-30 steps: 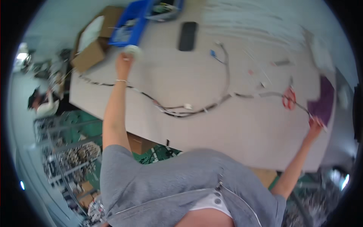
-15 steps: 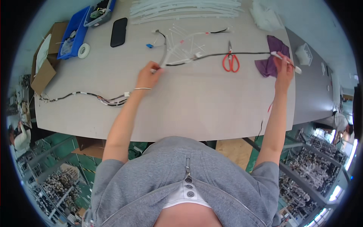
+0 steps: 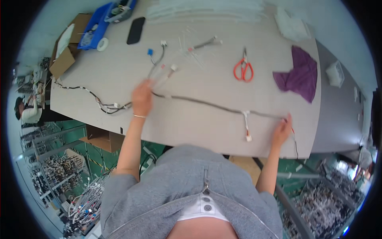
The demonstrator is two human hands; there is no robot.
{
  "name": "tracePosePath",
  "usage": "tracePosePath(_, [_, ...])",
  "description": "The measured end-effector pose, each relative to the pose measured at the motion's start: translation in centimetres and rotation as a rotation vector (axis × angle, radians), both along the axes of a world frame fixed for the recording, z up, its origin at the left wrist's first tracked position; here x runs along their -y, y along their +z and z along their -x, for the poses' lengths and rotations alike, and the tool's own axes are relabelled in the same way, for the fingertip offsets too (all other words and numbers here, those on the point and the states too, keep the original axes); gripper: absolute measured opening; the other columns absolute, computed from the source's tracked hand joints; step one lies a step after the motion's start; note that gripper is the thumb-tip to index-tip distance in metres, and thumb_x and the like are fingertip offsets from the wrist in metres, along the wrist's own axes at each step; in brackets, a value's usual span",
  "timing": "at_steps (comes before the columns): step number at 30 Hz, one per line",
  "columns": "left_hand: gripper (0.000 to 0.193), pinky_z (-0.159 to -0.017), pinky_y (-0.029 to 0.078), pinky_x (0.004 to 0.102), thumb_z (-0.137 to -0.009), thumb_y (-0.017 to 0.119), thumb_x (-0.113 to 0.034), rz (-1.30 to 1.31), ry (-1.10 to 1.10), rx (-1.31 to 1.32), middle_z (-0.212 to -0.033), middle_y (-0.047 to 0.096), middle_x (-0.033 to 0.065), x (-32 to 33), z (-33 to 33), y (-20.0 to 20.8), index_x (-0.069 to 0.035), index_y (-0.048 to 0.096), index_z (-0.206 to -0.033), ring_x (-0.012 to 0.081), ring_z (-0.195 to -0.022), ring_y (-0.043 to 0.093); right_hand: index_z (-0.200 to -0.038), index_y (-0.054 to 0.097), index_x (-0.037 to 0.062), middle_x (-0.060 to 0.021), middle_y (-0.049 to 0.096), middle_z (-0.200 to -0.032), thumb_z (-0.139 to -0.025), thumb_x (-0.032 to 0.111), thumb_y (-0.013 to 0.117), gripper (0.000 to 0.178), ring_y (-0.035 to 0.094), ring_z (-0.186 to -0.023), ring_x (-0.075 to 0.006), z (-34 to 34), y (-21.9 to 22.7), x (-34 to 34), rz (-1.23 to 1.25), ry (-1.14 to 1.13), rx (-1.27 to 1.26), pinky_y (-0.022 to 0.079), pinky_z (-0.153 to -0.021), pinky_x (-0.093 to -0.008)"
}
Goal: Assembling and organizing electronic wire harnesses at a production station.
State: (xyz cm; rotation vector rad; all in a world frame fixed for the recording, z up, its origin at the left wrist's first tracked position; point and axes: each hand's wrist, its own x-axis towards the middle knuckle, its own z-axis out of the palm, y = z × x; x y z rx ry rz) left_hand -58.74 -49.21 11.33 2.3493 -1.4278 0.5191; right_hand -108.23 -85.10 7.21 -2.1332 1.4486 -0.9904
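Observation:
A wiring harness [image 3: 207, 104] stretches across the table between my hands, with a white-wrapped branch [image 3: 246, 125] hanging off it toward me. My left hand [image 3: 142, 98], smeared by motion, is closed on the harness where its branches meet. At the right, my right hand [image 3: 281, 131] pinches the harness near its end, and thin red and black wires trail past it over the table edge. Beyond my left hand fan out branches with a blue connector [image 3: 150, 51] and a white connector [image 3: 174, 67]. Another bundle of wires [image 3: 81, 88] runs left from my left hand.
Red-handled scissors [image 3: 243, 71] and a purple cloth [image 3: 298, 73] lie at the right. Loose cable ties [image 3: 191, 53] are scattered beyond the harness. A black phone [image 3: 136, 30], a tape roll [image 3: 102, 44], a blue bin [image 3: 95, 34] and a cardboard box [image 3: 63, 63] stand far left.
Both hands have come nearer to me with the harness; the right moved away from the purple cloth. The harness now lies nearer the table's front edge, clear of the scissors.

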Motion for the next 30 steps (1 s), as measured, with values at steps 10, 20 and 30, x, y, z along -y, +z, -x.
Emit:
tracePosePath(10, [0.040,-0.084,0.055,0.0424,-0.093,0.068,-0.022,-0.074,0.333,-0.212,-0.132,0.062,0.0092,4.1,3.0,-1.1,-0.014,0.063,-0.132,0.0326,-0.104,0.064,-0.108,0.073,0.0104,-0.0086,0.065,-0.112,-0.088,0.018,0.074,0.021,0.064,-0.104,-0.0292,-8.9,4.0,12.2,0.372,-0.108,-0.295,0.051,-0.088,-0.0411])
tracePosePath(20, [0.036,-0.079,0.052,0.0394,-0.080,0.076,-0.011,0.039,0.113,-0.164,-0.116,0.069,0.0090,2.8,4.9,-0.6,-0.012,0.071,-0.116,0.0252,-0.090,0.064,-0.106,0.071,0.0102,-0.0107,0.070,-0.104,-0.084,0.009,0.067,0.022,0.064,-0.101,-0.0331,-48.1,1.4,14.7,0.422,0.769,-0.211,0.052,-0.087,-0.0445])
tracePosePath(30, [0.030,-0.076,0.050,0.0392,-0.079,0.076,-0.010,0.013,-0.216,-0.432,-0.098,0.068,0.0063,0.9,3.9,-1.3,-0.011,0.073,-0.110,0.0259,-0.089,0.063,-0.110,0.074,0.0130,-0.0061,0.069,-0.099,-0.079,0.004,0.076,0.032,0.062,-0.088,-0.0270,-28.2,19.5,4.2,0.345,0.914,-0.408,0.051,-0.075,-0.0370])
